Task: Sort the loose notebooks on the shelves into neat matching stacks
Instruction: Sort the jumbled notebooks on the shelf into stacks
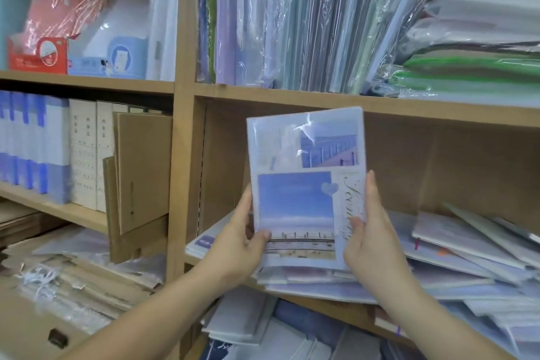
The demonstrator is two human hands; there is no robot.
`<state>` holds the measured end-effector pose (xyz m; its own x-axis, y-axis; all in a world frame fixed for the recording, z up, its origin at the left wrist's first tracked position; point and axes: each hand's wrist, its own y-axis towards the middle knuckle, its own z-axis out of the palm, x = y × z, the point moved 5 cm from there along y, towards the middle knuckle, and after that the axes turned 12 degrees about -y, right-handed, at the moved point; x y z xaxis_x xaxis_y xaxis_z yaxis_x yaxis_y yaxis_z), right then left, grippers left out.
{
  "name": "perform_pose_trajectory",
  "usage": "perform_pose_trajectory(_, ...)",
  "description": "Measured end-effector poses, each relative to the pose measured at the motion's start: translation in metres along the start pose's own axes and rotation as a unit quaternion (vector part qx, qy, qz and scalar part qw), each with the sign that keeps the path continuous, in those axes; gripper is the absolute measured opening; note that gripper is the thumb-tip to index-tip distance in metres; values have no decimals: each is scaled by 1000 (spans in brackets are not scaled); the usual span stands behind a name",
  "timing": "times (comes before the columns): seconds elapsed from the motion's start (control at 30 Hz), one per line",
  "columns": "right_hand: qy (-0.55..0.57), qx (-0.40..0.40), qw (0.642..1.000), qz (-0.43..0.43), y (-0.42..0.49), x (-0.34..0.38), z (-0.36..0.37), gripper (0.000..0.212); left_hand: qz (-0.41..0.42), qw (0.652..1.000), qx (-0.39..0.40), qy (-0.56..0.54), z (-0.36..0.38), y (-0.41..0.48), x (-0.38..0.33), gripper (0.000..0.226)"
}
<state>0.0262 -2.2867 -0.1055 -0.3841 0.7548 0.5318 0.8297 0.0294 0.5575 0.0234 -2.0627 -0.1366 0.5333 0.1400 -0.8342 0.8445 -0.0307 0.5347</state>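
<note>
Here, the plastic-wrapped pale-blue notebook with sky photographs (304,184) stood upright between both hands, long axis vertical, cover toward the wearer, just above the slumped pile of wrapped notebooks (444,245) on the wooden shelf (438,169). Left hand (236,242) and right hand (371,237) each pinched a lower side edge. Pile spread rightward, nearer the right hand. Cursive down the right margin, seemingly "Scenery", partly covered.

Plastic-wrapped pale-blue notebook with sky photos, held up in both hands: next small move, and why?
Probably lay it flat to the left, apart from the heap, to start its own stack. The left hand and right hand grip the plastic-wrapped pale-blue notebook upright, while the loose wrapped notebooks on the wooden shelf lie slanted and overlapping; no matching cover shows.
</note>
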Motion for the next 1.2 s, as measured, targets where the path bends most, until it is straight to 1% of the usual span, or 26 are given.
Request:
perform_pose_trajectory(0.07,17,18,999,26,3,4,6,94,-19,1000,9,8,-14,-10,-9,70)
perform_pose_trajectory(0.13,23,48,998,36,3,15,19,82,-45,998,-13,34,-34,-23,-11,51)
perform_pose_trajectory(0.17,33,66,997,38,1,21,27,72,-67,996,-23,50,-44,-28,-10,40)
perform_pose_trajectory(0.23,51,107,991,64,-2,31,46,41,-127,988,-55,66,-65,-35,-1,24)
perform_pose_trajectory(0.27,67,134,984,93,-2,33,57,27,-158,982,-73,74,-75,-38,4,21)
perform_pose_trajectory(0.3,90,163,974,127,-2,35,69,19,-190,974,-87,89,-85,-40,13,20)
perform_pose_trajectory(0.33,109,192,961,166,0,35,81,15,-221,965,-97,103,-93,-41,22,19)
perform_pose_trajectory(0.4,129,236,935,231,3,39,97,12,-260,953,-100,123,-103,-38,38,19)
perform_pose_trajectory(0.5,145,262,915,272,13,43,112,19,-264,948,-121,130,-119,-15,56,17)
perform_pose_trajectory(0.53,152,261,912,276,15,44,115,20,-255,950,-136,118,-125,-5,58,23)
perform_pose_trajectory(0.57,165,253,910,283,18,44,118,22,-241,954,-146,103,-129,4,61,34)
perform_pose_trajectory(0.6,178,251,908,283,18,46,119,27,-222,958,-149,99,-132,11,61,44)
perform_pose_trajectory(0.63,188,252,907,281,19,44,123,35,-207,962,-142,112,-134,16,62,49)
perform_pose_trajectory(0.67,184,265,908,266,17,43,126,49,-193,964,-126,134,-133,18,65,46)
perform_pose_trajectory(0.7,156,277,918,238,17,40,129,62,-181,961,-103,185,-131,16,69,36)
perform_pose_trajectory(0.73,113,286,929,204,14,41,126,69,-150,943,-76,287,-129,11,70,21)
perform_pose_trajectory(0.77,65,284,944,156,14,42,123,75,-88,907,-66,407,-129,5,67,21)
perform_pose_trajectory(0.8,13,277,955,106,14,44,120,78,-20,864,-60,499,-128,-1,66,26)
perform_pose_trajectory(0.83,-46,265,962,50,15,48,119,80,25,846,-47,530,-127,-8,66,32)
perform_pose_trajectory(0.87,-114,263,958,4,13,54,117,81,56,851,-21,522,-125,-14,68,37)
perform_pose_trajectory(0.93,-233,264,934,-54,9,62,120,80,86,877,69,467,-117,-25,76,43)
perform_pose_trajectory(0.97,-272,267,922,-71,7,63,125,76,94,876,104,462,-111,-28,79,43)
perform_pose_trajectory(1.0,-292,272,913,-82,5,65,128,72,109,869,122,466,-106,-30,82,42)
perform_pose_trajectory(1.07,-296,278,910,-87,4,63,134,68,111,859,124,484,-103,-25,87,36)
perform_pose_trajectory(1.13,-289,268,914,-99,8,59,137,68,87,850,127,503,-102,-15,89,40)
perform_pose_trajectory(1.2,-316,247,909,-112,11,55,137,68,57,857,113,499,-102,-7,91,41)
